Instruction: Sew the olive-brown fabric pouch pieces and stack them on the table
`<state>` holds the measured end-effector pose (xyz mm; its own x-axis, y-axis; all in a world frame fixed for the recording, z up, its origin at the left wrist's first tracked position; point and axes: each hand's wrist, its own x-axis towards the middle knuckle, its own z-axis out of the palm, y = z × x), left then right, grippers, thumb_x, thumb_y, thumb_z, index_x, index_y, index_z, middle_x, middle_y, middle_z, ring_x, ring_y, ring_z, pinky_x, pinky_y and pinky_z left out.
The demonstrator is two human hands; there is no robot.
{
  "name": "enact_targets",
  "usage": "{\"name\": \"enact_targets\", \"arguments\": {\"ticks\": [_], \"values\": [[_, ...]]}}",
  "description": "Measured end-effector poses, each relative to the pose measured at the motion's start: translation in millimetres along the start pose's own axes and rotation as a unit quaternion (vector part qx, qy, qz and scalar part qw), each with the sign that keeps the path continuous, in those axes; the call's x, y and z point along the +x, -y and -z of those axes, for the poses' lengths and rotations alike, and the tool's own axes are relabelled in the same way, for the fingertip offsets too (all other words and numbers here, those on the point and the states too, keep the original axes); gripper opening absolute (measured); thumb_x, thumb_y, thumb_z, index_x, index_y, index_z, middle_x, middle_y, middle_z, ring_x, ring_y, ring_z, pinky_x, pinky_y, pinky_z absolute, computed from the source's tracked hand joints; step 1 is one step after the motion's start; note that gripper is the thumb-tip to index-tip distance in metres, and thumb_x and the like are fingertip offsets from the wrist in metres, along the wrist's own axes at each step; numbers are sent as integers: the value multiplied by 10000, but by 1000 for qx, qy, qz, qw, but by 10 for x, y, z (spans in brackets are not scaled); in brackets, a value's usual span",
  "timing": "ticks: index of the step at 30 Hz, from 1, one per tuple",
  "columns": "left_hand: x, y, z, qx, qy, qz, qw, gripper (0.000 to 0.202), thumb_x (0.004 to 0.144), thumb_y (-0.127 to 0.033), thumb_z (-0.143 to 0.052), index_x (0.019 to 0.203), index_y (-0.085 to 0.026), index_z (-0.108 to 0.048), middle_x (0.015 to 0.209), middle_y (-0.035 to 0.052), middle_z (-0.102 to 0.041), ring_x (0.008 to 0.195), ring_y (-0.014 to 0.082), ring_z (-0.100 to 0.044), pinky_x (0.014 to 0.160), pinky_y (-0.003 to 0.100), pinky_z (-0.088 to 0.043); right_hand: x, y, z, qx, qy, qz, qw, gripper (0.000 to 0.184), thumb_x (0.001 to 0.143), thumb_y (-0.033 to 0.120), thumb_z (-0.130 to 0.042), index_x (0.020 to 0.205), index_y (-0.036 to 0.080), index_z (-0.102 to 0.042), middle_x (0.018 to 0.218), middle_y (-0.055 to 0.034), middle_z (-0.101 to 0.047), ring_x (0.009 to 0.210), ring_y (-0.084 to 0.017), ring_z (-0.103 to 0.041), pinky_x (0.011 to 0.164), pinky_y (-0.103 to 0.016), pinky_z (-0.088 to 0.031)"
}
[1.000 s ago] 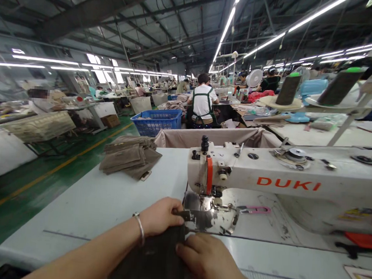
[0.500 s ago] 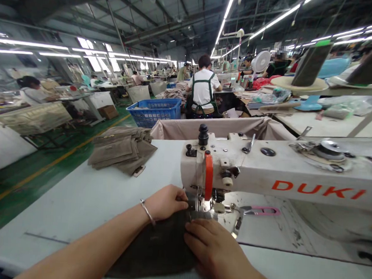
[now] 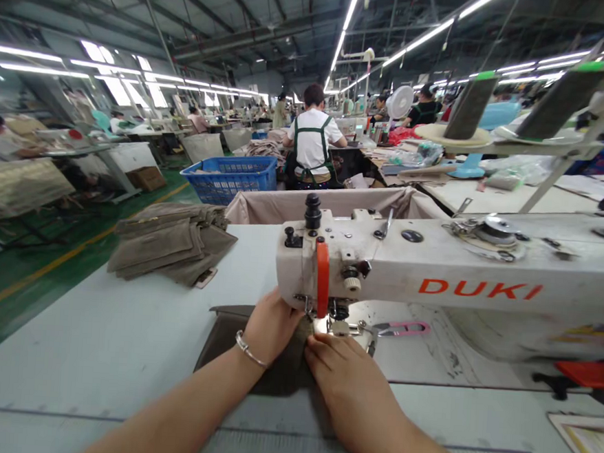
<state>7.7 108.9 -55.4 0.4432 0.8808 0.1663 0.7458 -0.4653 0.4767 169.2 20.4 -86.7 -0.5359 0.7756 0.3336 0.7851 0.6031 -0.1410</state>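
Observation:
A dark olive-brown fabric piece (image 3: 284,377) lies on the white table under the head of the sewing machine (image 3: 299,268). My left hand (image 3: 271,328), with a silver bangle at the wrist, grips the fabric just left of the needle area; its fingertips are partly hidden by the machine head. Close beside it, my right hand (image 3: 341,371) has its fingers curled together on the fabric's right edge, in front of the lit presser foot. The needle itself is hard to make out. Pink-handled thread snips (image 3: 406,328) rest on the machine bed, right of my right hand.
A stack of similar fabric pieces (image 3: 174,245) lies at the table's far left. Beyond the table stand a pink cloth-lined bin (image 3: 262,206) and a blue basket (image 3: 233,177). Thread cones (image 3: 470,107) stand at the back right. A co-worker (image 3: 312,137) sits ahead, facing away.
The fabric has turned under my hands, with more of it now left of my left hand and less towards me. My left wrist has rotated. The view has shifted right.

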Motion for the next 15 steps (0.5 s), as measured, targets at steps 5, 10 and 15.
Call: {"name": "enact_targets", "arguments": {"ticks": [5, 10, 15], "values": [[-397, -64, -26, 35, 11, -78, 996, 232, 887, -92, -547, 1060, -204, -652, 1133, 61, -639, 1090, 239, -569, 1012, 411, -441, -103, -15, 28, -5, -2, 23, 1000, 354, 890, 166, -546, 1227, 73, -604, 1264, -131, -613, 1161, -248, -543, 987, -385, -451], [-425, 41, -23, 88, 60, -187, 977, 366, 901, -44, -504, 1231, -190, -569, 1251, 35, -625, 1176, 177, -543, 1072, 337, -414, -83, 4, -14, -25, -30, 33, 999, 345, 893, 178, -532, 1209, 68, -614, 1246, -130, -625, 1100, -255, -578, 940, -383, -475], [-334, 132, 55, 128, 87, -234, 960, 358, 936, -48, -423, 1227, -176, -586, 1269, 42, -628, 1220, 160, -529, 1106, 303, -375, -61, 69, -62, -31, -46, 21, 998, 347, 879, 162, -530, 1197, 59, -621, 1229, -132, -636, 1074, -259, -592, 901, -379, -494]]}}
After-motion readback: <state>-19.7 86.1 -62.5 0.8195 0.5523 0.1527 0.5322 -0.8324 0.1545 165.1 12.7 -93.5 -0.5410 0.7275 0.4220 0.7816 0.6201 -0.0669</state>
